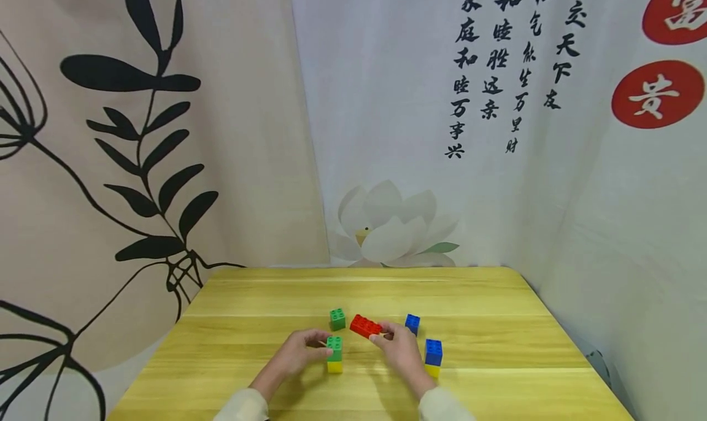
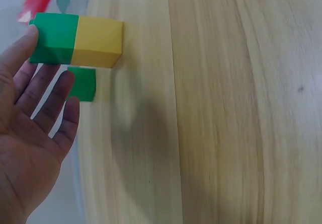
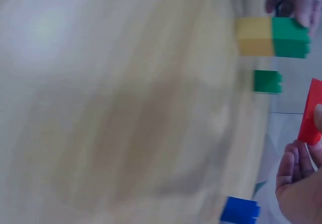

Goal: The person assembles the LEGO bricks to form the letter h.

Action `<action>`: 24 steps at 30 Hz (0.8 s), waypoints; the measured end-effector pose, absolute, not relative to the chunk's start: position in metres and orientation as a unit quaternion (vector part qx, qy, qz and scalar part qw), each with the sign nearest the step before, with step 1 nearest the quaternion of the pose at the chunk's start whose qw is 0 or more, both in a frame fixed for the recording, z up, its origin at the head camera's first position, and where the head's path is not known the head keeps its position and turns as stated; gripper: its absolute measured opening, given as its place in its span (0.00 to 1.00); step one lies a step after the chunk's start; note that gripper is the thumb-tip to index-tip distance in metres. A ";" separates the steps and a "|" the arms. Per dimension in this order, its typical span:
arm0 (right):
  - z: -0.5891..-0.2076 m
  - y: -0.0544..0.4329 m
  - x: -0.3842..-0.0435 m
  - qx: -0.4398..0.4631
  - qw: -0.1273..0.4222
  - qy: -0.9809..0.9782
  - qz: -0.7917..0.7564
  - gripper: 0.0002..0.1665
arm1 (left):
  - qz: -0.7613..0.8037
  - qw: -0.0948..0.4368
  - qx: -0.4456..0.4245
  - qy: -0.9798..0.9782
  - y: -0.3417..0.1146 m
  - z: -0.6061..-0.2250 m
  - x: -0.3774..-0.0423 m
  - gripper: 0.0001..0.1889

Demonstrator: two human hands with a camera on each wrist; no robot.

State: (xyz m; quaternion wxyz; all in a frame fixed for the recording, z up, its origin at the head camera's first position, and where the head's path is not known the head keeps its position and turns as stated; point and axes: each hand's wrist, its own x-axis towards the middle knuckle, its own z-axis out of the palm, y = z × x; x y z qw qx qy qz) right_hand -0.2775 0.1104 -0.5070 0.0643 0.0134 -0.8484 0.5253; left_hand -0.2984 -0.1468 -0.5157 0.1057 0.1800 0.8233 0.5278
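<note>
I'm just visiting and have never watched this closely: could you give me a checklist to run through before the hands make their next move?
1. Red brick held by the right hand: ok.
2. Green-and-yellow stack held by the left hand: ok.
3. Blue-and-yellow stack standing with blue on top: ok.
4. Blue-and-yellow stack steadied by a hand: not ok, neither touches it.
5. Both stacks firmly joined: cannot tell.

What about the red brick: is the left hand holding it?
No, the right hand pinches the red brick, while the left hand touches the stacked green brick.
</note>
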 end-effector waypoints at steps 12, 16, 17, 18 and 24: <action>-0.463 0.131 -0.281 0.060 0.081 -0.858 0.504 0.22 | 0.528 0.098 0.185 0.823 -0.110 -0.518 -0.302 0.23; -0.456 0.147 -0.283 0.056 0.079 -0.863 0.496 0.22 | 0.521 0.093 0.179 0.829 -0.096 -0.518 -0.302 0.22; -0.454 0.151 -0.283 0.055 0.079 -0.864 0.493 0.23 | 0.519 0.090 0.181 0.830 -0.093 -0.518 -0.302 0.22; -0.453 0.155 -0.283 0.054 0.079 -0.867 0.490 0.23 | 0.521 0.092 0.178 0.830 -0.089 -0.517 -0.302 0.21; -0.451 0.182 -0.282 0.049 0.080 -0.877 0.472 0.22 | 0.531 0.097 0.187 0.821 -0.071 -0.517 -0.300 0.19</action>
